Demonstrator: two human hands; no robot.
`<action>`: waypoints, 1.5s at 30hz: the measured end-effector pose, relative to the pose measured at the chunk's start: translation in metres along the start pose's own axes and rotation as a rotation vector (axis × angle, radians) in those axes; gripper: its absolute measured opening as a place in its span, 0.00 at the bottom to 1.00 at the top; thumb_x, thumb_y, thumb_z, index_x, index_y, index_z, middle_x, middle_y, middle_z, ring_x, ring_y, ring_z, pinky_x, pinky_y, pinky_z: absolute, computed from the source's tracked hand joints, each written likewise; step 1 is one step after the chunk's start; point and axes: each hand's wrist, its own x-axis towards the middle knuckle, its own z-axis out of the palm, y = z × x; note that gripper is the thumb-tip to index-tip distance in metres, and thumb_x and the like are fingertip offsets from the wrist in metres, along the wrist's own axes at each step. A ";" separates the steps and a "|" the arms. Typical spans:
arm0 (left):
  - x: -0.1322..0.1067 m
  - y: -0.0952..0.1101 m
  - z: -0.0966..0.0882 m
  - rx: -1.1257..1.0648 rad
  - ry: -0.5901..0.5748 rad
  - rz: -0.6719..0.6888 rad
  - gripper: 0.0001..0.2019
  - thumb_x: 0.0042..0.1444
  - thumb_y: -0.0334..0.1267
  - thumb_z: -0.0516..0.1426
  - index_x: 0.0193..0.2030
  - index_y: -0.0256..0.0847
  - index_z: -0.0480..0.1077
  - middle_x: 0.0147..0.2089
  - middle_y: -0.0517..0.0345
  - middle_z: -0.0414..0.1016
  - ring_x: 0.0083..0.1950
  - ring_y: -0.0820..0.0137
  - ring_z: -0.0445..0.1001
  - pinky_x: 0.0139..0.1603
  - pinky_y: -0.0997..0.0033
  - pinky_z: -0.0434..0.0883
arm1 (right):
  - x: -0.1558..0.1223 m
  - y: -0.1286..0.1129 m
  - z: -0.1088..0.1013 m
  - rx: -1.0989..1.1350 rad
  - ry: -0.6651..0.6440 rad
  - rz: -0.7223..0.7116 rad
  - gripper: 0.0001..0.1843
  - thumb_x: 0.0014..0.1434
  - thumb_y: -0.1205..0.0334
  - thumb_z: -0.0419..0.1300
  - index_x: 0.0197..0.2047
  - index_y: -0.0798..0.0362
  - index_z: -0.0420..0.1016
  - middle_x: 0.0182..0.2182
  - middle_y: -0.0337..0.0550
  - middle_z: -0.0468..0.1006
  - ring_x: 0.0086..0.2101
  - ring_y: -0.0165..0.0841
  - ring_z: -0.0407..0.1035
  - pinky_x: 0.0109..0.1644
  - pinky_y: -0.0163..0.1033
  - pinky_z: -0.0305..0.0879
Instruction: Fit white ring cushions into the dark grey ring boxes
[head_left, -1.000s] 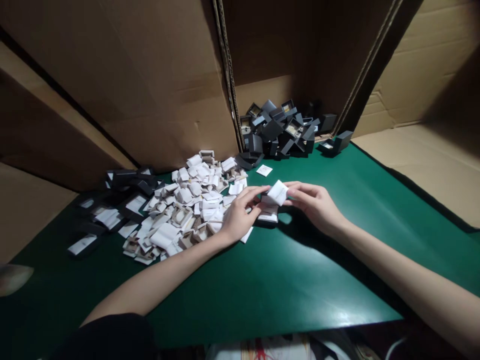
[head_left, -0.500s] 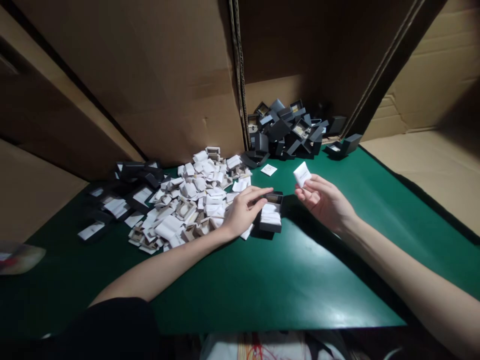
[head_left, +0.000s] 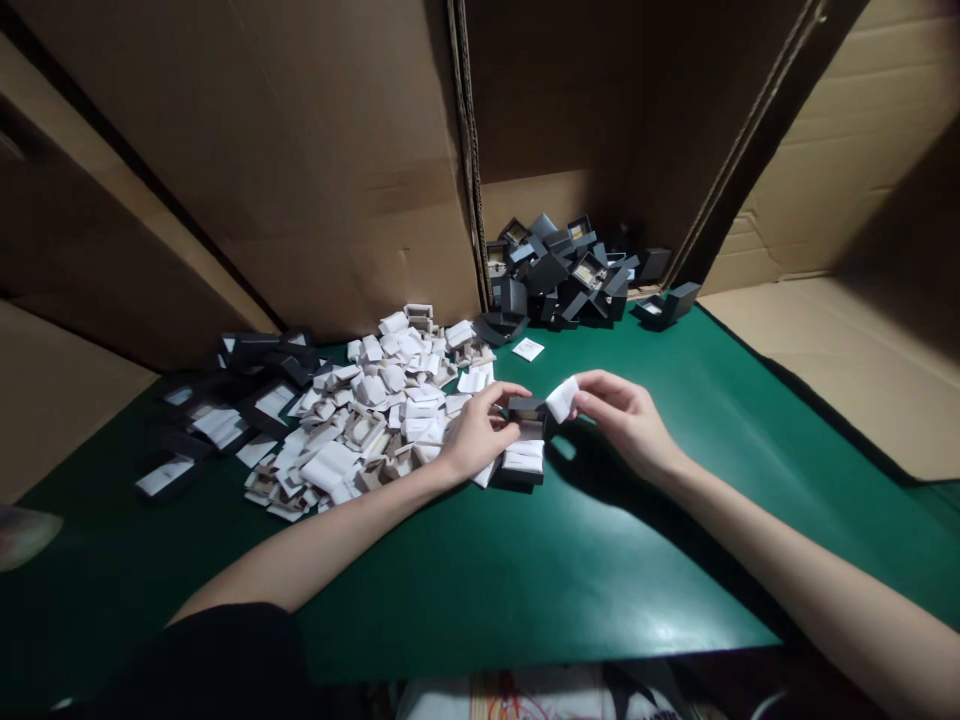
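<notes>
Seemingly the left hand (head_left: 482, 432) grips a box (head_left: 523, 478) beside the right hand (head_left: 624, 420), which pinches a packet (head_left: 562, 399).

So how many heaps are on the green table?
3: white pieces in the middle, beside the left hand; black boxes at the far left; dark-grey boxes at the back. More could be hidden behind the cardboard.

Left sleeve (head_left: 217, 655): very dark, plain, short, curved hem (head_left: 232, 608). Left forearm (head_left: 337, 545), right forearm (head_left: 772, 520) bare, slender. Left hand (head_left: 478, 435), right hand (head_left: 632, 425) bare; slim fingers (head_left: 600, 384).
</notes>
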 end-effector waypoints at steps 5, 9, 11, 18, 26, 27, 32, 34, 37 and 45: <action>-0.002 0.001 0.000 0.087 0.004 -0.031 0.20 0.49 0.25 0.53 0.50 0.43 0.68 0.46 0.56 0.73 0.40 0.71 0.75 0.38 0.73 0.73 | -0.007 0.000 0.008 -0.427 -0.059 -0.267 0.10 0.59 0.57 0.59 0.43 0.50 0.74 0.36 0.43 0.76 0.35 0.34 0.70 0.40 0.41 0.68; -0.002 0.001 0.001 0.078 -0.008 -0.008 0.19 0.52 0.27 0.54 0.51 0.43 0.67 0.48 0.56 0.73 0.44 0.69 0.75 0.42 0.71 0.74 | -0.007 0.003 0.010 -0.715 -0.074 -0.564 0.08 0.61 0.65 0.56 0.43 0.49 0.74 0.35 0.45 0.75 0.36 0.36 0.68 0.39 0.44 0.67; -0.002 0.002 0.001 0.045 -0.016 0.004 0.18 0.53 0.28 0.54 0.51 0.42 0.67 0.49 0.55 0.73 0.46 0.68 0.75 0.46 0.69 0.74 | -0.005 0.006 0.011 -0.773 -0.042 -0.635 0.09 0.61 0.66 0.55 0.43 0.48 0.74 0.34 0.45 0.75 0.35 0.37 0.68 0.38 0.44 0.67; -0.002 -0.001 0.003 -0.074 -0.072 0.013 0.24 0.54 0.27 0.53 0.59 0.41 0.64 0.52 0.51 0.74 0.51 0.66 0.75 0.54 0.65 0.73 | 0.000 0.011 0.011 -0.784 0.021 -0.622 0.11 0.63 0.64 0.53 0.45 0.45 0.74 0.32 0.44 0.70 0.33 0.34 0.67 0.34 0.41 0.68; 0.000 -0.004 0.003 -0.179 -0.036 -0.046 0.24 0.57 0.29 0.53 0.61 0.42 0.60 0.53 0.48 0.72 0.55 0.65 0.72 0.54 0.63 0.73 | -0.001 0.003 0.001 -0.796 -0.107 -0.604 0.18 0.64 0.66 0.51 0.56 0.45 0.68 0.35 0.44 0.68 0.34 0.33 0.66 0.36 0.40 0.68; 0.000 -0.004 0.003 -0.188 -0.021 -0.057 0.26 0.57 0.29 0.54 0.62 0.43 0.58 0.53 0.47 0.72 0.55 0.65 0.72 0.53 0.62 0.73 | -0.002 0.001 -0.001 -0.790 -0.115 -0.584 0.18 0.64 0.66 0.50 0.56 0.45 0.68 0.35 0.44 0.68 0.34 0.33 0.66 0.36 0.40 0.68; 0.001 -0.004 0.002 -0.196 -0.001 -0.049 0.30 0.58 0.30 0.54 0.66 0.47 0.53 0.52 0.49 0.73 0.54 0.66 0.73 0.53 0.61 0.73 | -0.003 -0.001 -0.004 -0.664 -0.026 -0.389 0.06 0.61 0.60 0.57 0.41 0.50 0.72 0.33 0.42 0.74 0.32 0.33 0.68 0.37 0.40 0.67; 0.001 -0.004 0.002 -0.184 -0.009 -0.034 0.29 0.58 0.30 0.55 0.65 0.48 0.55 0.52 0.50 0.73 0.55 0.66 0.73 0.54 0.60 0.73 | -0.001 0.003 -0.004 -0.557 0.046 -0.295 0.07 0.59 0.57 0.60 0.35 0.51 0.70 0.31 0.41 0.74 0.31 0.32 0.69 0.36 0.39 0.68; 0.002 -0.002 0.002 -0.173 -0.040 -0.020 0.24 0.58 0.31 0.54 0.62 0.49 0.60 0.57 0.51 0.70 0.56 0.64 0.71 0.56 0.57 0.71 | 0.002 0.010 -0.004 -0.387 0.060 -0.199 0.11 0.56 0.54 0.63 0.31 0.52 0.68 0.30 0.41 0.74 0.31 0.32 0.69 0.36 0.38 0.69; 0.002 -0.003 0.002 -0.191 -0.078 -0.105 0.24 0.58 0.35 0.56 0.62 0.51 0.62 0.64 0.57 0.63 0.59 0.62 0.69 0.59 0.58 0.70 | 0.000 0.009 0.000 -0.350 -0.009 -0.182 0.15 0.59 0.55 0.60 0.48 0.49 0.72 0.34 0.40 0.73 0.30 0.30 0.70 0.37 0.38 0.71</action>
